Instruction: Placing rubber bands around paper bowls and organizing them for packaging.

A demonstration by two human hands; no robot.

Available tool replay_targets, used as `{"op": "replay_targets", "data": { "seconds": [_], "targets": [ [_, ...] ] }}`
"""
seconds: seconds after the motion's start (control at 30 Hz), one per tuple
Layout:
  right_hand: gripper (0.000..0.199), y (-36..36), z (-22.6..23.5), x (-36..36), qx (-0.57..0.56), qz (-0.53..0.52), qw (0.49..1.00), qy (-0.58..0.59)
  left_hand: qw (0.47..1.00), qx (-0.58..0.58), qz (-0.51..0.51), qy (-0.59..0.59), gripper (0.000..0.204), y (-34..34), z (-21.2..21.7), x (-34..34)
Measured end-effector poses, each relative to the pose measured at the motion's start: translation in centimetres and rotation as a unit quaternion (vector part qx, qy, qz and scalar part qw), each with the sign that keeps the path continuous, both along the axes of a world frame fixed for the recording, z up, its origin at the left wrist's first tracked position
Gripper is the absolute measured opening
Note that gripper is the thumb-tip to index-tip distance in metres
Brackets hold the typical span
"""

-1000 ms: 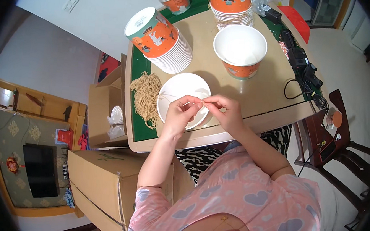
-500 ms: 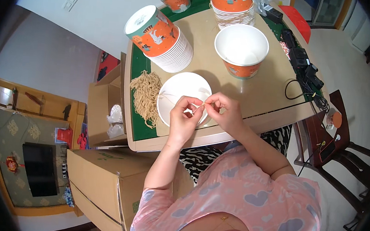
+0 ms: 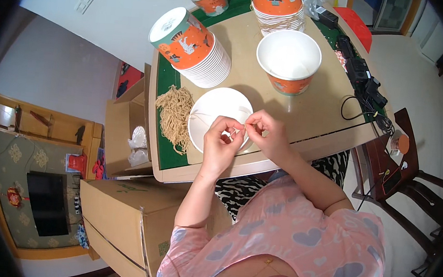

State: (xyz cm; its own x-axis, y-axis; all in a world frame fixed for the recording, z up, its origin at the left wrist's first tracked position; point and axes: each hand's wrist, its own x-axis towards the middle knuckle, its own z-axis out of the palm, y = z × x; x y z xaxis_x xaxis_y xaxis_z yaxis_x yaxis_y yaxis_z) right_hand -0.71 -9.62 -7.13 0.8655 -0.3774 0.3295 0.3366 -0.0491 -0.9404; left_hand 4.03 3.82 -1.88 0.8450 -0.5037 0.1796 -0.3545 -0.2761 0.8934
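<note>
Over a white paper tub [image 3: 215, 102] near the table's front edge, my two hands meet fingertip to fingertip. A thin tan string [image 3: 198, 116] runs across the tub's mouth to my left hand [image 3: 222, 145], which is closed in a pinch on it. My right hand [image 3: 268, 136] also pinches at the string, close against the left fingertips; the short bit between them is barely visible. Left of the tub lies a tangled heap of tan strings [image 3: 174, 119]. An orange-printed paper tub [image 3: 289, 58] stands upright beyond my right hand, its white inside showing.
Behind stand upside-down stacks of orange-and-white tubs [image 3: 191, 47], one stack [image 3: 277, 12] with string wound round it. Black adapters and cables [image 3: 359, 71] line the right edge. Cardboard boxes [image 3: 122, 203] sit left of the table, a dark wooden chair [image 3: 393, 167] right.
My hands stay over the tub, with only slight movement of the pinching fingers. The tubs and the string heap remain in place.
</note>
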Motion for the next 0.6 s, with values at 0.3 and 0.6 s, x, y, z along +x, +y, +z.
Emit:
{"op": "replay_targets", "data": {
  "seconds": [0.3,0.6],
  "targets": [
    [0.007,0.37,-0.85,0.32,0.016,-0.004,1.000,-0.016,1.000,-0.010,0.005,-0.013,0.008,0.09,-0.15,-0.44],
    [0.007,0.34,-0.76,-0.05,0.025,0.018,0.999,-0.023,0.999,0.006,0.037,-0.039,0.017,-0.01,0.35,-0.46]
  ]
}}
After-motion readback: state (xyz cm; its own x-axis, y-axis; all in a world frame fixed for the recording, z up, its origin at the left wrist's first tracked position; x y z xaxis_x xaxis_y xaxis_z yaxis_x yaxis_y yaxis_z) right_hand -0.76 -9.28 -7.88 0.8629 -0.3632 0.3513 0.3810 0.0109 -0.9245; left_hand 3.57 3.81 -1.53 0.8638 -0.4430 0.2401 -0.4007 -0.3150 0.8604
